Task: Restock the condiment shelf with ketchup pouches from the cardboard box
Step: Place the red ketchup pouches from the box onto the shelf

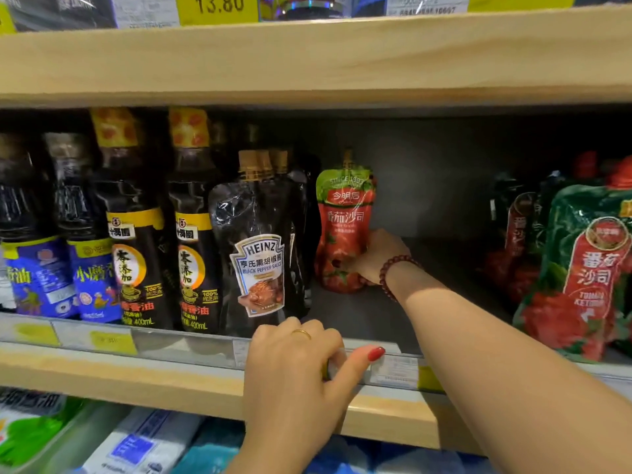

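Tipping looks the main risk; right hand [376, 256] curls round the low side of the pouch [343, 213], upright far back on the shelf [369, 316] beside the Heinz pouches [261, 254] (soft base), so a careless release could topple it; left hand [294, 364] grips the rail [171, 347].

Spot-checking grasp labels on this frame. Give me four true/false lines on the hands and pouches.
1. The right hand grips the ketchup pouch. True.
2. The ketchup pouch lies flat. False: it stands upright, spout on top.
3. The left hand is on the front rail, fingers curled over it. True.
4. The Heinz pouch stands right of the ketchup pouch. False: it stands to its left.
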